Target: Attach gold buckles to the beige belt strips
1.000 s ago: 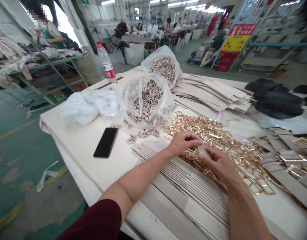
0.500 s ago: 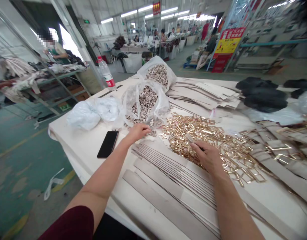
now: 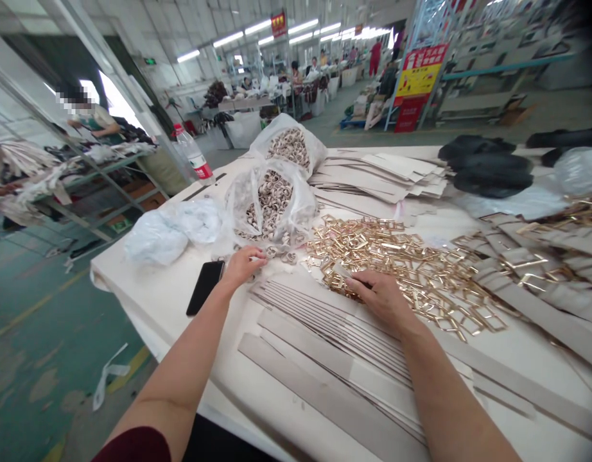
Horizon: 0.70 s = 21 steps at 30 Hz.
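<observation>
My left hand is closed in a pinch at the front of the open bag of small loops, just above the phone; what its fingertips hold is too small to make out. My right hand is closed around the end of a pale strip, over the left front of the gold buckle pile. Long beige strips lie side by side between my forearms. A few loose loops rest between the bag and the buckles.
A black phone lies by my left wrist. Clear plastic bags, a bottle, a second loop bag, stacked strips and black bundles stand around. A person works at another table at left.
My left hand has drawn left and slightly down, away from the loose loops. My right hand has moved left with the pale strip. The view has shifted a little.
</observation>
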Available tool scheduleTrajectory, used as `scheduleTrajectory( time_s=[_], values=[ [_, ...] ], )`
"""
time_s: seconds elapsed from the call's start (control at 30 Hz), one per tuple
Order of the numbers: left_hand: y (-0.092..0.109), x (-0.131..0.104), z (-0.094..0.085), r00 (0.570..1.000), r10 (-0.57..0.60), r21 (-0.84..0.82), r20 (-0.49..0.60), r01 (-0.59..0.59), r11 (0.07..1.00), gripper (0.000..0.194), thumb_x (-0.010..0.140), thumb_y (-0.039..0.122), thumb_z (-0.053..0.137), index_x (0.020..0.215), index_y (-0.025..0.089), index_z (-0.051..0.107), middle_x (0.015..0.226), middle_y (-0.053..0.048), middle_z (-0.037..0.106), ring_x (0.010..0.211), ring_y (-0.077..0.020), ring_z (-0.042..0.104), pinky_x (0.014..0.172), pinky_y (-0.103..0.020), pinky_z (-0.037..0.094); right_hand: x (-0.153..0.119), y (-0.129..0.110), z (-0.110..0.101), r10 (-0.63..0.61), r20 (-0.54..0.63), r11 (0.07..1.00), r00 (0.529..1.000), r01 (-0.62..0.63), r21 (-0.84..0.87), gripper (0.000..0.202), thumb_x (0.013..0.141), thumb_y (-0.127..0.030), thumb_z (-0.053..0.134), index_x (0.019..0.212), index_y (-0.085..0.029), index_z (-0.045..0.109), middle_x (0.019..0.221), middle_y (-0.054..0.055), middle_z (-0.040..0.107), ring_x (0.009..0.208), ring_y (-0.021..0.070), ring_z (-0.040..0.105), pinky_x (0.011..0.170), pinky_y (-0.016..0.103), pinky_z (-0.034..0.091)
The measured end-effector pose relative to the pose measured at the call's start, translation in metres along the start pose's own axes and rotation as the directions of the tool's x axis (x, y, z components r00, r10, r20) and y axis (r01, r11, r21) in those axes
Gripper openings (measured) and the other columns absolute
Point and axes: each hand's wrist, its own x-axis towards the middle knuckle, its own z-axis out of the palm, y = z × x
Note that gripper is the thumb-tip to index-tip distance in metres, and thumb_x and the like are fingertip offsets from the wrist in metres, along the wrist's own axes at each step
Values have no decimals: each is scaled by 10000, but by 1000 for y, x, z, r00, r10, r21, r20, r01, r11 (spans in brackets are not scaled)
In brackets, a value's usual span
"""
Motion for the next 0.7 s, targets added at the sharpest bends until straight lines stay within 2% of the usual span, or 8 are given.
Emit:
scheduleTrajectory(
  time_s=[0.07, 0.13, 0.23, 0.33, 0.5, 0.57, 0.63, 0.7],
  values=[
    [2, -2, -5, 1000, 3, 12, -11, -3, 1000, 132, 761, 297, 610, 801, 199, 690, 978, -53, 674, 922, -200, 599, 865, -310, 435, 0, -4, -2, 11, 25, 1000, 1000, -11, -5, 361, 868, -454, 469, 779, -176, 681, 746, 44, 657, 685, 161, 551, 637, 271, 369],
    [6, -4, -6, 1000, -5, 141, -4, 6, 990, 104, 750, 277, 611, 769, 201, 679, 905, -55, 683, 898, -212, 597, 845, -311, 421, 0, -6, -4, 24, 48, 1000, 999, -24, -12, 356, 863, -449, 469, 756, -178, 672, 748, 42, 653, 683, 160, 545, 632, 268, 366],
    [15, -5, -9, 995, -92, 299, 24, 81, 951, 148, 741, 335, 614, 713, 197, 657, 811, -54, 664, 786, -212, 586, 697, -287, 409, 0, -6, -5, 31, 61, 999, 998, -30, -20, 356, 858, -449, 469, 728, -179, 662, 730, 38, 645, 663, 154, 532, 611, 260, 356],
    [24, -2, -20, 987, -159, 327, -7, 152, 933, 208, 759, 379, 590, 687, 188, 632, 748, -44, 637, 688, -190, 564, 613, -272, 372, 0, -2, -4, 37, 68, 999, 997, -35, -23, 353, 854, -455, 474, 741, -182, 667, 713, 32, 643, 650, 150, 530, 609, 256, 351],
    [38, 0, -36, 994, -62, 395, -90, 93, 914, 114, 726, 233, 615, 631, 172, 604, 810, -61, 637, 778, -205, 575, 670, -286, 397, 0, 2, -3, 60, 74, 998, 995, -61, -1, 324, 841, -448, 500, 757, -184, 667, 715, 24, 635, 658, 144, 530, 618, 251, 346],
    [47, -1, -35, 993, -37, 228, -108, 61, 972, 105, 722, 245, 639, 652, 170, 615, 787, -54, 646, 787, -201, 586, 697, -291, 423, 0, 0, -4, 57, 72, 998, 996, -59, 26, 335, 839, -445, 503, 711, -171, 646, 657, 14, 599, 627, 134, 506, 602, 247, 336],
    [62, -2, -24, 992, -32, -106, -123, 19, 994, 142, 712, 299, 673, 689, 165, 630, 816, -49, 668, 800, -185, 605, 719, -284, 451, 1, -3, -5, 34, 73, 994, 997, -41, 100, 345, 843, -444, 502, 696, -162, 633, 638, 5, 572, 617, 125, 486, 590, 243, 326],
    [84, -1, -5, 994, -44, -471, -104, -10, 882, 202, 690, 344, 704, 708, 156, 632, 885, -57, 685, 827, -173, 620, 716, -270, 473, 1, -7, -7, 11, 86, 977, 996, -29, 213, 354, 844, -454, 504, 695, -156, 626, 629, -3, 545, 609, 115, 467, 574, 239, 318]
  ],
)
